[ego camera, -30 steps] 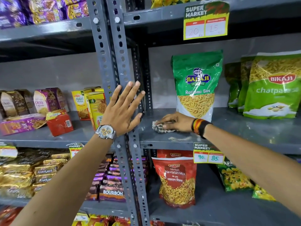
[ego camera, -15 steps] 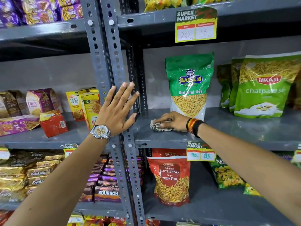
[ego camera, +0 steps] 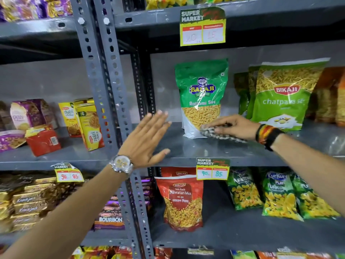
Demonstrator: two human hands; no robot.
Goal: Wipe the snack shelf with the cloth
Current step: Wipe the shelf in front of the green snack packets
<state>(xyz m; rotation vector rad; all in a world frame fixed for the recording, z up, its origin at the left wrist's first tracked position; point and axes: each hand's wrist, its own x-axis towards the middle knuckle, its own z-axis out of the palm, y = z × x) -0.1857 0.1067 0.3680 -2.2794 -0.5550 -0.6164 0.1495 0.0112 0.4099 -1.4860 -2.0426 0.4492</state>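
Grey steel racks [ego camera: 104, 75], grey backing.

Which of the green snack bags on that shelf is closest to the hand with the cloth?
The Balaji Ratlami Sev bag: the cloth under the right hand lies at its base, while the Bikaji chatpata bag stands farther right.

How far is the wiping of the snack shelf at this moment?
Under way. The right hand presses the cloth on the shelf beside the Ratlami Sev bag. The left hand is open. Left: under the bags and the stretch to the right.
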